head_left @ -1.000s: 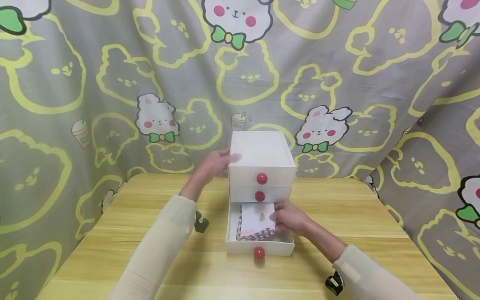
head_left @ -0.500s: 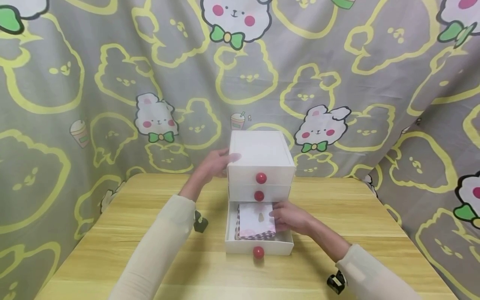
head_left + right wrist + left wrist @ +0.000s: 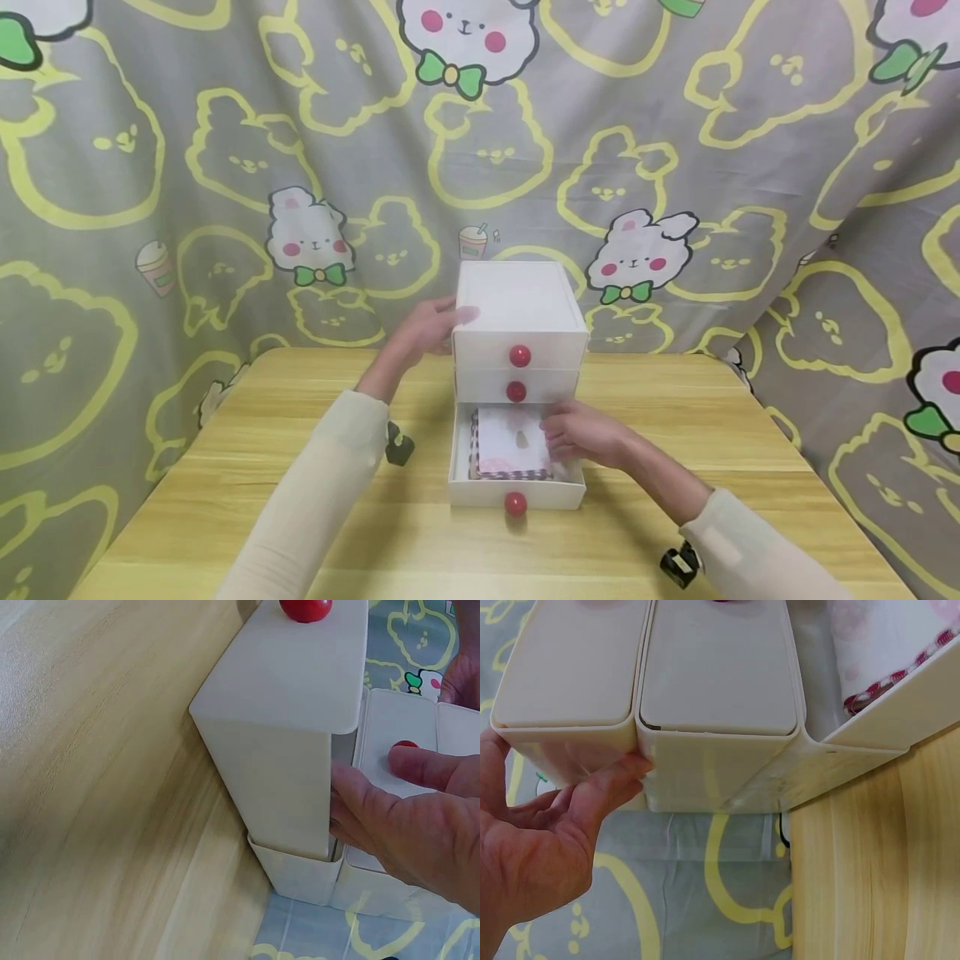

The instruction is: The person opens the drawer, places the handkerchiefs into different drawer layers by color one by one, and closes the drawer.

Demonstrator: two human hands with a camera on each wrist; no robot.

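Note:
A small white drawer cabinet (image 3: 517, 296) with red knobs stands on the table. Its bottom drawer (image 3: 517, 496) is pulled out, with a folded white cloth (image 3: 510, 442) lying flat inside; a pink print and a checked border show on it. My left hand (image 3: 431, 327) rests against the cabinet's upper left corner, thumb on top and fingers along the side (image 3: 562, 817). Over the drawer's right wall, my right hand (image 3: 581, 433) reaches in beside the cloth, its thumb raised near a knob. In the right wrist view, the drawer wall hides those fingertips (image 3: 349, 802).
Two closed drawers sit above the pulled-out one, with a red knob (image 3: 520, 356) on the upper front. Wooden tabletop (image 3: 360, 533) surrounds the cabinet. A patterned curtain (image 3: 495, 150) hangs right behind it. Small black devices (image 3: 679, 565) are worn at both wrists.
The cloth has settled flatter and straighter in the drawer. My right fingers have come away from its right edge and moved slightly right. My left hand stays on the cabinet.

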